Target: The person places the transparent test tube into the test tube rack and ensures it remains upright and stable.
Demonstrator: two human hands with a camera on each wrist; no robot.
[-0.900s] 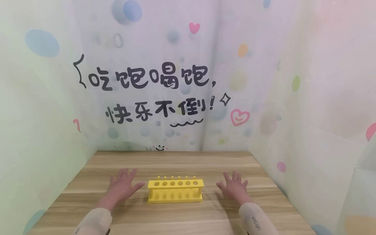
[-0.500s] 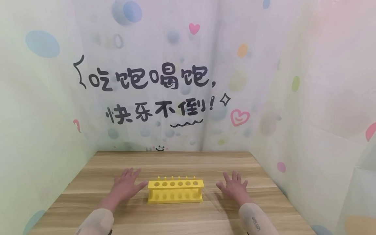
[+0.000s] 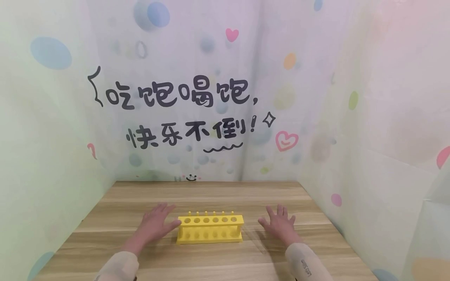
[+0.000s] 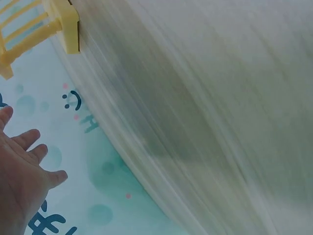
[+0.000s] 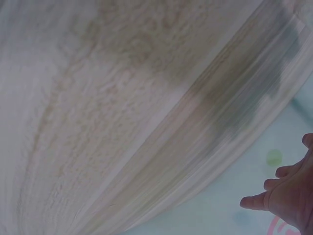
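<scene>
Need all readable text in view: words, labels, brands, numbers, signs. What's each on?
"吃饱喝饱," – back wall, upper line
"快乐不倒!" – back wall, lower line
"H" – back wall, pale, beside a smiley face
Right sleeve: print too small to read surely
Left sleeve: none legible
Yellow rack: none visible

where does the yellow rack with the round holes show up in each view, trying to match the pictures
Head: the yellow rack stands low and near the centre, between the left hand and right hand.
Left wrist: the yellow rack is in the top left corner, cut off by the frame.
Right wrist: not in it.
Shared landmark: the wood-grain table, seen in all three views.
</scene>
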